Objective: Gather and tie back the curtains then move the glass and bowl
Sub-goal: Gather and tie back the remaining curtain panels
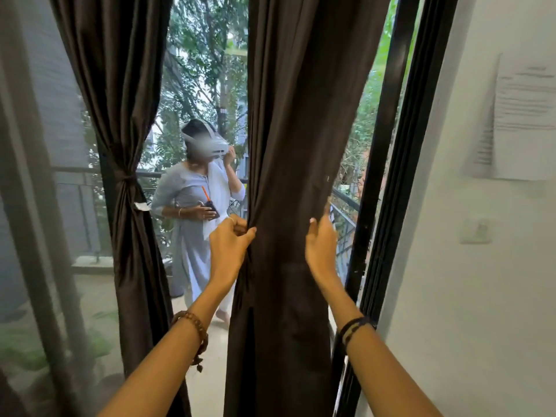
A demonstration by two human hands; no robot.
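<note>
Left hand (pixel 230 239) pinches curtain (pixel 288 176) at its left edge, right hand (pixel 321 242) cups right edge, fingers hidden; folds may slip loose.

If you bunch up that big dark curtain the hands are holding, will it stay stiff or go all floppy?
Probably floppy: the right curtain hangs in soft folds and crumples where the left hand pinches its edge. It looks smooth and a bit shiny, so it may slide from the right hand. The left curtain is cinched tight, so it likely bunches easily.

A pale floor (pixel 207 383) runs out onto the balcony, where a person (pixel 195 212) in a grey tunic stands on it; the curtains' lower ends are out of view.
</note>
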